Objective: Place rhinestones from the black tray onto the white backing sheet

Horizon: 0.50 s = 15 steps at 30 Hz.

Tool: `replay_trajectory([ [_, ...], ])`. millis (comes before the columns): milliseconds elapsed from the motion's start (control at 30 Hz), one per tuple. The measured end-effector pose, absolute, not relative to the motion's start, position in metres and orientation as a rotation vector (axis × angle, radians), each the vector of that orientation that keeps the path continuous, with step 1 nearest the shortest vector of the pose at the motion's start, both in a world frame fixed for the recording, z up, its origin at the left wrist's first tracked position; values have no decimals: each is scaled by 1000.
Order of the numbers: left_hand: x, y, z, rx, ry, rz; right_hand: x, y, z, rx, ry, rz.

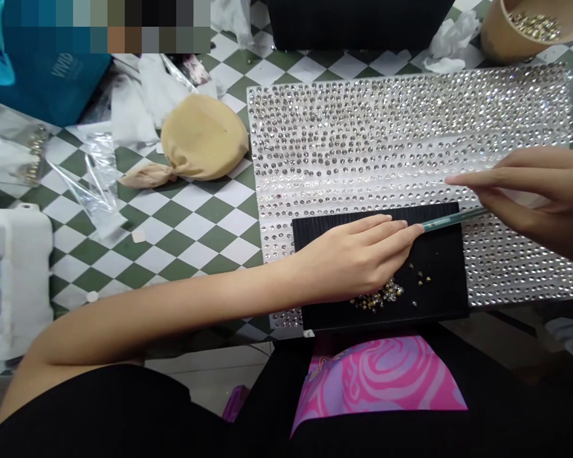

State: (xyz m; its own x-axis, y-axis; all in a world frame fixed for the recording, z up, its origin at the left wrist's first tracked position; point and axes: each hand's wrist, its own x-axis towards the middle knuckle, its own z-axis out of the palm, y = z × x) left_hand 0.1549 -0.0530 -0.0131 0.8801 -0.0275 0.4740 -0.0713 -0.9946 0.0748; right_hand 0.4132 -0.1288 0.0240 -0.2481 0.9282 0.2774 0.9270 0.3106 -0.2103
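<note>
My left hand (370, 254) reaches over a black ridged tray (439, 299), its fingers together at the near end of a thin teal stick (451, 220). The stick slants right until its far end passes behind my right hand (530, 191). That hand's fingertips are pinched together above a white sheet (277, 191) set with rows of clear rhinestones; a thin pale tip seems to show at them, too small to name. A pile of loose gold and clear rhinestones (379, 298) lies in the tray, partly under my left hand, with a few scattered beside it.
A tan cloth pouch (204, 137), tied at one end, rests on the checkered table (191, 226). Clear plastic bags (98, 178) and a teal bag (52, 83) are at left, above a white device (16, 280). A beige cup (499, 38) of rhinestones stands far right, near crumpled tissue (451, 41).
</note>
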Motion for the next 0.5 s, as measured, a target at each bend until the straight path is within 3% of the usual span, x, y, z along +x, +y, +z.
replay_trajectory([
  [500,154,-53,-13,2948,-80,709,422,-132,23,-1654,-2230,-9],
])
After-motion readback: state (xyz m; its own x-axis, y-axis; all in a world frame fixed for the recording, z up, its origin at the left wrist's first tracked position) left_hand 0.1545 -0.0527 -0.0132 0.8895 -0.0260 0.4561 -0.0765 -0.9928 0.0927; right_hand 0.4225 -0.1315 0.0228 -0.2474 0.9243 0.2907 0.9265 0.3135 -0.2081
